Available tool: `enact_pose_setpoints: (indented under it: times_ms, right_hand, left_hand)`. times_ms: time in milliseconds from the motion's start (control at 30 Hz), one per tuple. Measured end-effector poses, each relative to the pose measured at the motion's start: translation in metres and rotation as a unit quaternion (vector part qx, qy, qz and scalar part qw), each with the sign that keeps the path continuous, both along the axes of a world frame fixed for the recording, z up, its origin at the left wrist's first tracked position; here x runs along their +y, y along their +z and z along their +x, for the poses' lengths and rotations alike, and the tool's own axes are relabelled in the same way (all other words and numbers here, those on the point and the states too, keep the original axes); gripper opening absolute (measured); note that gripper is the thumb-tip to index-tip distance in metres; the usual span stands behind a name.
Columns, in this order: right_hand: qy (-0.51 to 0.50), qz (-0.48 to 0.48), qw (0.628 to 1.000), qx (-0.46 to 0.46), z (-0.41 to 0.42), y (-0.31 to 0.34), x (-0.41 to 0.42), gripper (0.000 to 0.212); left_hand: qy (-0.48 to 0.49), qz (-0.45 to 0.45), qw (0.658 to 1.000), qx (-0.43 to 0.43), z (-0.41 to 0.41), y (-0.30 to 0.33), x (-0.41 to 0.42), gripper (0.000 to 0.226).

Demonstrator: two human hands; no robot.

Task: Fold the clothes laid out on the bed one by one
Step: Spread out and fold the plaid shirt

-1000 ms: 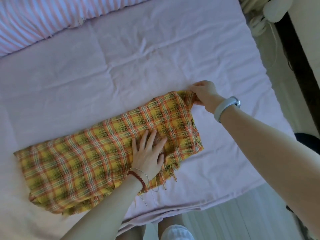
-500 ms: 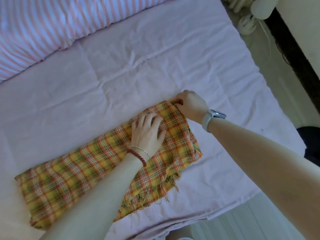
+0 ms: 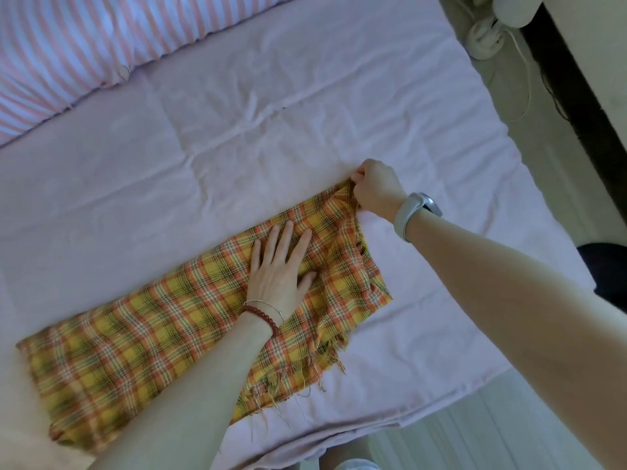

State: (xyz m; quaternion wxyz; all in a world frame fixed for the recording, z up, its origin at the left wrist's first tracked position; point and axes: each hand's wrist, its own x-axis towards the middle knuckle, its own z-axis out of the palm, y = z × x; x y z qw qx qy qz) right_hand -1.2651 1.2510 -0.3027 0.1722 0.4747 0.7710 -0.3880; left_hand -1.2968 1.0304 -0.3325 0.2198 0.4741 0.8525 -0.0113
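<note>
A yellow plaid cloth [image 3: 176, 320], crossed with orange, red and dark lines, is lying as a long band across the near part of the bed [image 3: 271, 130], running from the lower left up toward the right of centre. Its near right end is showing a frayed fringe [image 3: 305, 374] with loose threads trailing onto the pale lilac sheet.

The left hand [image 3: 280, 269] is resting flat on the cloth, fingers straight and slightly spread, palm down, pressing the fabric against the bed. A dark red bead bracelet [image 3: 263, 315] and a thin silver bangle are sitting at that wrist.

The right hand [image 3: 375, 188] is gripping the far right corner of the cloth, fingers curled round a bunched bit of fabric and the corner lifting a little off the sheet (the fingertips themselves are hidden under the knuckles). A light grey watch band [image 3: 412, 215] is circling the right wrist.

A pink and white striped pillow [image 3: 84, 45] is lying along the far left edge of the bed. Beyond the bed's right side, white rounded objects with cords [image 3: 485, 39] are sitting on the pale floor, next to a dark strip running along the wall
</note>
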Motion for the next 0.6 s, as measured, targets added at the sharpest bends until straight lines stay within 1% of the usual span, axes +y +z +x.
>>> enact_pose_setpoints:
  times_ms: [33, 67, 100, 133, 167, 200, 267, 300, 333, 367, 433, 467, 533, 567, 600]
  right_hand:
    - [-0.041, -0.057, 0.997, -0.017, -0.003, -0.002, -0.002, 0.02]
    - [-0.12, -0.116, 0.986, -0.019, -0.004, -0.005, -0.002, 0.02]
    - [-0.218, -0.182, 0.959, 0.011, -0.004, -0.009, -0.001, 0.018]
    - [-0.301, -0.237, 0.923, 0.041, -0.004, -0.008, -0.001, 0.016]
    - [-0.358, -0.269, 0.893, 0.044, -0.001, -0.007, -0.001, 0.014]
    - [-0.359, -0.28, 0.889, 0.051, 0.001, -0.011, 0.001, 0.011]
    - [-0.33, -0.24, 0.908, 0.093, 0.005, -0.01, 0.002, 0.011]
    - [-0.284, -0.166, 0.937, 0.121, 0.009, -0.009, 0.002, 0.011]
    - [-0.246, -0.1, 0.952, 0.154, 0.015, -0.004, -0.001, 0.012]
    - [-0.22, -0.059, 0.955, 0.19, 0.024, 0.001, -0.006, 0.013]
    - [-0.18, -0.024, 0.953, 0.242, 0.049, 0.008, -0.024, 0.02]
    - [-0.156, -0.025, 0.957, 0.245, 0.062, 0.01, -0.037, 0.027]
    - [-0.127, -0.058, 0.969, 0.202, 0.086, 0.01, -0.062, 0.048]
    - [-0.122, -0.075, 0.974, 0.173, 0.094, 0.008, -0.072, 0.053]
    - [-0.123, -0.084, 0.978, 0.147, 0.101, 0.005, -0.081, 0.055]
  left_hand:
    - [0.002, 0.002, 1.0, 0.001, 0.0, 0.0, 0.0, 0.071]
    - [0.005, 0.007, 1.0, 0.0, 0.0, 0.001, 0.001, 0.07]
    - [0.009, 0.01, 1.0, -0.002, 0.001, 0.002, -0.001, 0.07]
    - [0.014, 0.013, 1.0, -0.004, 0.001, 0.003, -0.002, 0.07]
    - [0.018, 0.017, 1.0, -0.007, 0.001, 0.003, -0.004, 0.07]
    - [0.023, 0.019, 1.0, -0.011, 0.002, 0.005, -0.006, 0.069]
    - [0.035, 0.022, 0.999, -0.02, 0.005, 0.009, -0.008, 0.067]
    - [0.043, 0.03, 0.998, -0.024, 0.007, 0.012, -0.008, 0.064]
    - [0.049, 0.045, 0.997, -0.028, 0.009, 0.016, -0.01, 0.061]
    - [0.049, 0.064, 0.996, -0.031, 0.012, 0.021, -0.012, 0.057]
    - [0.022, 0.091, 0.995, -0.022, 0.021, 0.028, -0.018, 0.054]
    - [-0.007, 0.091, 0.996, -0.013, 0.028, 0.03, -0.022, 0.054]
    - [-0.07, 0.065, 0.995, -0.014, 0.047, 0.03, -0.03, 0.056]
    - [-0.096, 0.046, 0.994, -0.022, 0.058, 0.029, -0.035, 0.055]
    - [-0.12, 0.027, 0.992, -0.028, 0.067, 0.028, -0.04, 0.054]
